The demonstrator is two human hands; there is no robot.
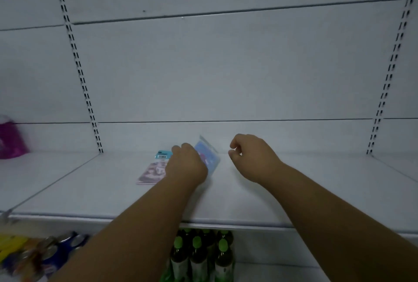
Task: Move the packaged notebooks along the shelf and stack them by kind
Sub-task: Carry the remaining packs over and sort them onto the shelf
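Observation:
A pink packaged notebook (152,173) with a teal header card lies flat on the white shelf (248,195), left of centre. My left hand (186,165) grips a blue packaged notebook (209,153), tilted up on its edge just right of the pink one; my hand covers most of it. To the right, my right hand (251,157) hovers above the shelf with its fingers curled loosely and nothing in them. It sits a short gap away from the blue pack.
A magenta bag (10,138) stands at the far left of the shelf. Slotted uprights (78,64) run up the white back panel. Below the shelf are green-capped bottles (200,256) and cans (52,252).

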